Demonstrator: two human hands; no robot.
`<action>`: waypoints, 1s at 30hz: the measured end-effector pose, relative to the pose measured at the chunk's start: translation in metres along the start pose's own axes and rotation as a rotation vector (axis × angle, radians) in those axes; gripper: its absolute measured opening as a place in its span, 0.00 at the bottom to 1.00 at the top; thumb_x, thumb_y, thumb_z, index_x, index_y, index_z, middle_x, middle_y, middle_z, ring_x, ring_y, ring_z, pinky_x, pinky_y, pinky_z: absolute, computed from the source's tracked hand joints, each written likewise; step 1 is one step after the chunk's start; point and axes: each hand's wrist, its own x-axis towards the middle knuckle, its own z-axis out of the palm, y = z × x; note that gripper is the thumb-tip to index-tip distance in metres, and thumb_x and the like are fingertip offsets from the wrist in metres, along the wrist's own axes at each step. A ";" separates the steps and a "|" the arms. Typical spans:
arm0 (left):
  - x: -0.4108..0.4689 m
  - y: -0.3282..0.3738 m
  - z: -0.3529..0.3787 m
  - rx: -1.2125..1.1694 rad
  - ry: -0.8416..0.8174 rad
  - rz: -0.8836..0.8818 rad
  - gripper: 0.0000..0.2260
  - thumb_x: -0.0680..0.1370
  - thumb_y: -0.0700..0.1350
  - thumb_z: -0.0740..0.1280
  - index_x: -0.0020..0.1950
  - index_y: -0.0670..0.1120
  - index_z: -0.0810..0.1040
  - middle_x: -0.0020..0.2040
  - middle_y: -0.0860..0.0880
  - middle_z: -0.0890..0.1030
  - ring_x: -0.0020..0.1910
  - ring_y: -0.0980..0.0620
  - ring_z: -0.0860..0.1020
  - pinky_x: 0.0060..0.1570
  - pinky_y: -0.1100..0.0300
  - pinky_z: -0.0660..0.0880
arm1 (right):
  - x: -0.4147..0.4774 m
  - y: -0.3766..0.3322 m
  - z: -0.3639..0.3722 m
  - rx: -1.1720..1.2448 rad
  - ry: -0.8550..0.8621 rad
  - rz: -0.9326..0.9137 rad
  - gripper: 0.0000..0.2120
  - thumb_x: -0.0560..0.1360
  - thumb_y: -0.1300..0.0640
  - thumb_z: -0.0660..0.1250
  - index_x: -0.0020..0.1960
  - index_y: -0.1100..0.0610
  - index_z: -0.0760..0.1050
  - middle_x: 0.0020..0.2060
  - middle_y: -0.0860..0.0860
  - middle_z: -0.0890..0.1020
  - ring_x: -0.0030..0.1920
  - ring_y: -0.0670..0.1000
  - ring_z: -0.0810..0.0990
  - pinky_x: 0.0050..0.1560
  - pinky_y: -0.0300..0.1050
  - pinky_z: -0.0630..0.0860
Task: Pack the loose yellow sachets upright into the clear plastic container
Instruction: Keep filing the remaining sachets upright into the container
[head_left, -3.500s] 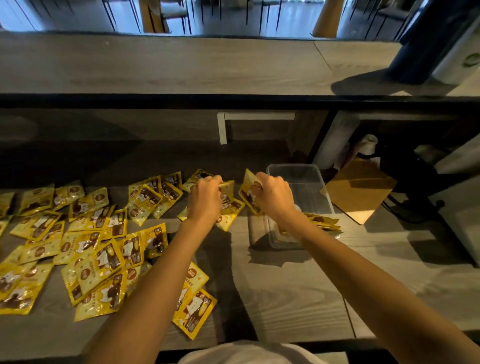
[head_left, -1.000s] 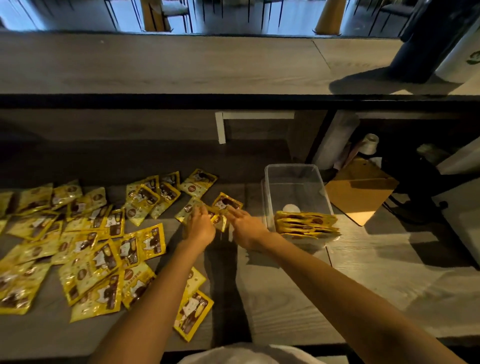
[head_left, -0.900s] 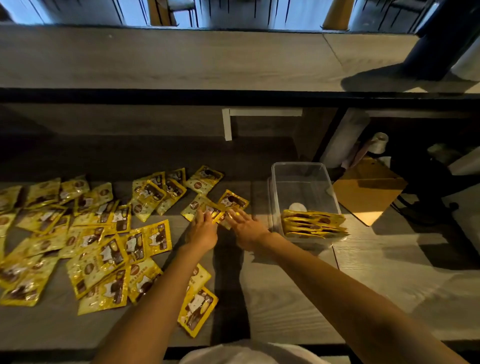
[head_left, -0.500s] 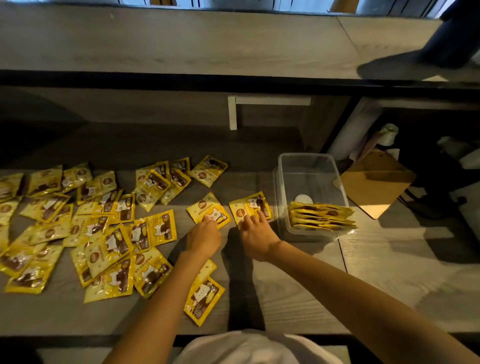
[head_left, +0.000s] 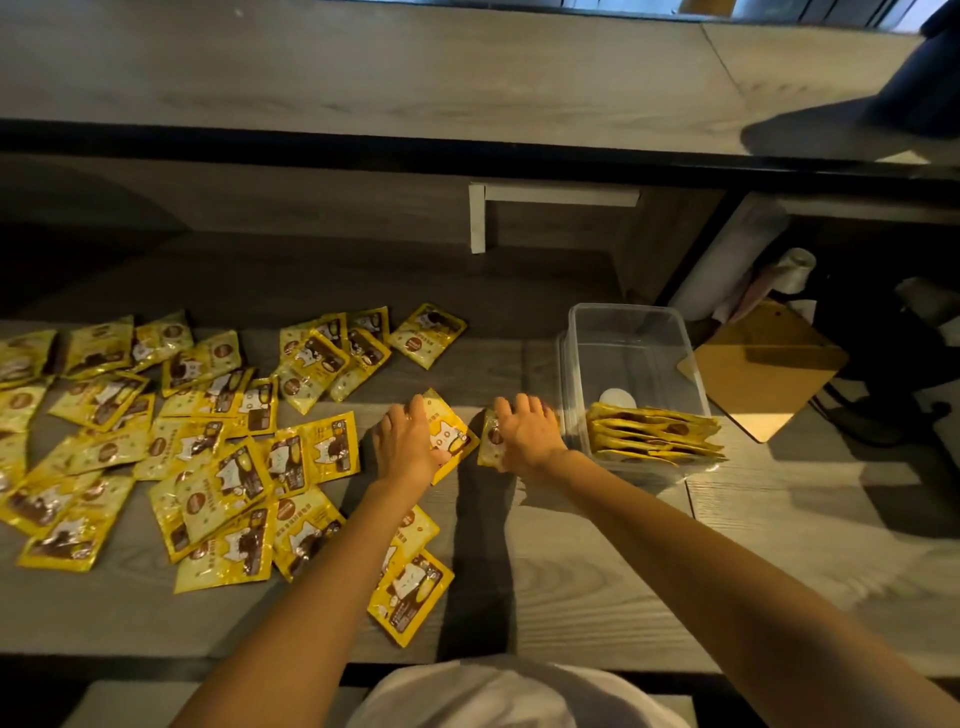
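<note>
Grey wood-grain counter (head_left: 571, 582) under low, warm light, and out on the left the loose sachets (head_left: 218, 483) lie scattered flat and overlapping: glossy yellow foil, a cartoon cat and a brown patch on each face. Moving in, the left hand (head_left: 408, 447) lies palm down with straight fingers on the first sachet (head_left: 452, 434), thumb across its face, pinning rather than pinching. Right beside it, the second sachet (head_left: 489, 441) peeks out from under the right hand (head_left: 527, 434), whose fingers arch over it. Whether they have actually nipped it, I cannot tell. My read is that this is the gather. Slick foil lying flat will likely skid, so work a thumb under an edge, then square the two together before lifting. Just right of that hand sits the clear plastic container (head_left: 631, 353), mostly bare, with the packed sachets (head_left: 654, 434) standing on edge in a tight row against its near wall. New ones should slot in behind that row, kept upright until they lean on it. Far right, a brown clipboard (head_left: 763, 364).
</note>
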 end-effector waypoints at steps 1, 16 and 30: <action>-0.001 0.001 -0.001 -0.029 0.019 -0.006 0.37 0.71 0.48 0.73 0.73 0.43 0.57 0.69 0.40 0.63 0.69 0.40 0.65 0.68 0.50 0.63 | -0.001 0.000 -0.002 0.012 0.008 0.023 0.36 0.69 0.56 0.73 0.70 0.60 0.58 0.67 0.60 0.65 0.69 0.61 0.63 0.69 0.54 0.63; -0.004 0.035 -0.066 -0.212 0.260 0.038 0.15 0.79 0.40 0.62 0.65 0.41 0.71 0.59 0.39 0.77 0.60 0.39 0.75 0.53 0.49 0.73 | -0.005 0.010 -0.071 0.472 0.399 0.059 0.14 0.76 0.60 0.64 0.60 0.60 0.69 0.52 0.62 0.80 0.55 0.64 0.77 0.49 0.53 0.74; -0.027 0.144 -0.085 -0.247 0.358 0.426 0.13 0.78 0.35 0.59 0.60 0.43 0.76 0.55 0.41 0.78 0.56 0.44 0.76 0.50 0.54 0.74 | -0.046 0.108 -0.116 0.837 0.818 0.336 0.04 0.72 0.64 0.65 0.42 0.58 0.71 0.41 0.53 0.75 0.41 0.50 0.74 0.38 0.44 0.76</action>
